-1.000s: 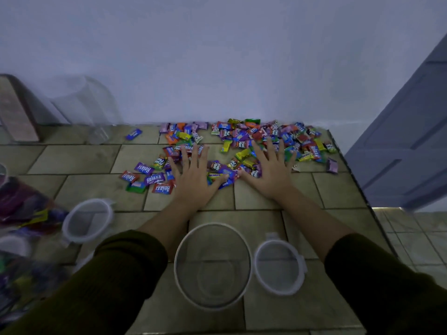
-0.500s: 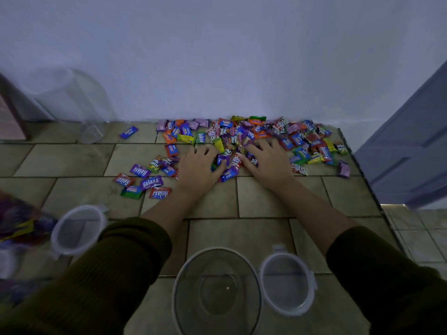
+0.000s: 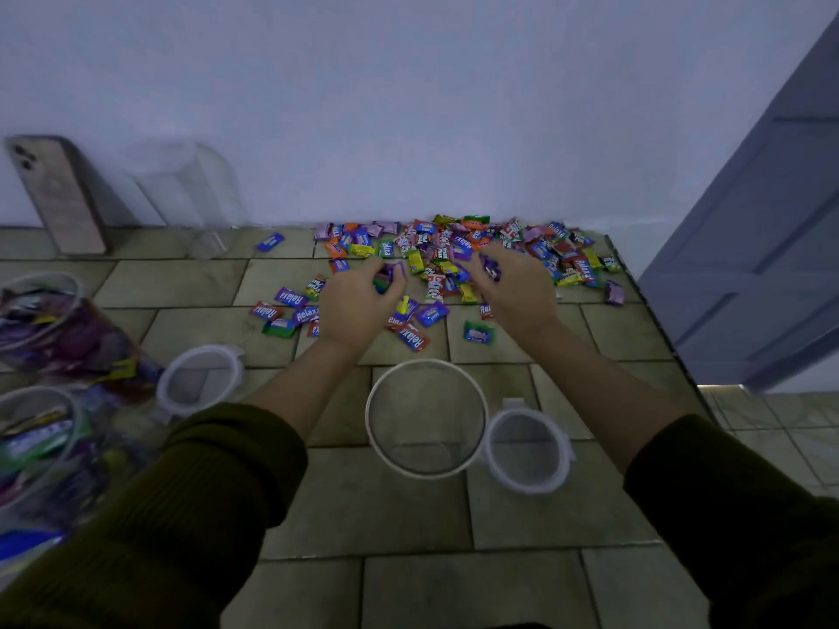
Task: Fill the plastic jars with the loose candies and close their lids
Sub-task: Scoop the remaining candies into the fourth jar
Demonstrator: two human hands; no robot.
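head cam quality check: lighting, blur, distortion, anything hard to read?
Head view: dim bluish light, no glare or hard shadows; wide-angle bowing bends the door edge and tile lines; print on the candies legible mid-frame; left hand and right hand, each gripping candies, slightly soft; filled jars at the left edge smeared; empty jar low-contrast against the tiles.

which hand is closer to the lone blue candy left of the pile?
Left. The left hand is just right of the blue candy and nearer the person. The right hand is farther right, across the pile.
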